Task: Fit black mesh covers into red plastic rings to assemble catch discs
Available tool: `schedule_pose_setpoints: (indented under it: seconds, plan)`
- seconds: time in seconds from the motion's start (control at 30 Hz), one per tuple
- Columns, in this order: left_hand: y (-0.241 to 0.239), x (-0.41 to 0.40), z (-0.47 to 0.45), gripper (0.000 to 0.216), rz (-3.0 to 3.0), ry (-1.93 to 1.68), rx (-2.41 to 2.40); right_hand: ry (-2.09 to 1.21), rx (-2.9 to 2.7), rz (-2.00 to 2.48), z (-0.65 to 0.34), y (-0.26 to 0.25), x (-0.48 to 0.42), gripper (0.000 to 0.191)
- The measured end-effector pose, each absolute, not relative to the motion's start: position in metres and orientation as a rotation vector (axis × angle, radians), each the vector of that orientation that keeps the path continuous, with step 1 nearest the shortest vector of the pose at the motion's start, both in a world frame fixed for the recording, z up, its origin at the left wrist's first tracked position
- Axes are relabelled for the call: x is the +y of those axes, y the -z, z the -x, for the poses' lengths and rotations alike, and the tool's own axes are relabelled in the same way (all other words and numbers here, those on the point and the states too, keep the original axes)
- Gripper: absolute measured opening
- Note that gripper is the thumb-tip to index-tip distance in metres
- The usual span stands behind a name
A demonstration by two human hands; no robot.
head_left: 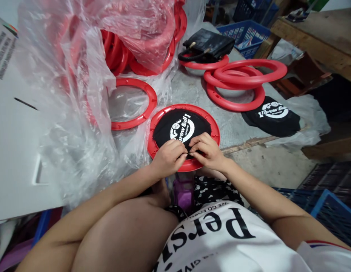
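Both hands meet at the near edge of a red plastic ring point(182, 107) that lies flat on the grey surface point(192, 88), just beyond the person's knees. The left hand point(168, 158) and the right hand point(208, 151) are closed narrow, fingertips pinching the hem of the black Throw Ball cloth point(182, 130) where it meets the near rim, the two pinches almost touching.

The cloth looks seated around the far and side rim, with the near arc the part in hand. To my eye the step goes best with the hem worked in short bites, the thumbs pressing it down into the rim and the other fingers keeping the cloth taut, so no pucker gathers between the hands.

The ring is round, so it has no long axis. The white logo faces up, and its lettering climbs from near left to far right.

Far right lies a loose stack of red rings point(243, 77), with a black handbag point(206, 45) on their far side and a second printed cloth point(273, 115) near them. On the left, a clear plastic bag point(79, 75) holds more rings.
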State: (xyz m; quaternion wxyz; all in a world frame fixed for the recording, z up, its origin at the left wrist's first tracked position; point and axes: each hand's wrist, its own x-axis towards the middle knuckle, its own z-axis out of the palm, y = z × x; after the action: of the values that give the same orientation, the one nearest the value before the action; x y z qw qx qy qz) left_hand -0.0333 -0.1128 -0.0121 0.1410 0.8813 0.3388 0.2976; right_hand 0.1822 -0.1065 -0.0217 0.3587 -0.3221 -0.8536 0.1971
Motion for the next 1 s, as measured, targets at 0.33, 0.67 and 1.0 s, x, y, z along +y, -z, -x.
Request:
schedule_pose_setpoints:
  seconds: [0.33, 0.67, 1.0]
  plan:
    - [0.025, -0.112, 0.037, 0.02, -2.899, -0.742, 0.702, -0.608, -2.444, 0.547, -0.203, 0.019, -0.094, 0.021]
    - [0.025, -0.109, 0.035, 0.014, -3.039, -0.884, 0.519, -0.497, -2.424, 0.4, -0.205, 0.025, -0.09, 0.019]
    - [0.028, -0.109, 0.036, 0.016, -3.078, -0.818, 0.547, -0.434, -2.406, 0.376, -0.206, 0.026, -0.091, 0.023]
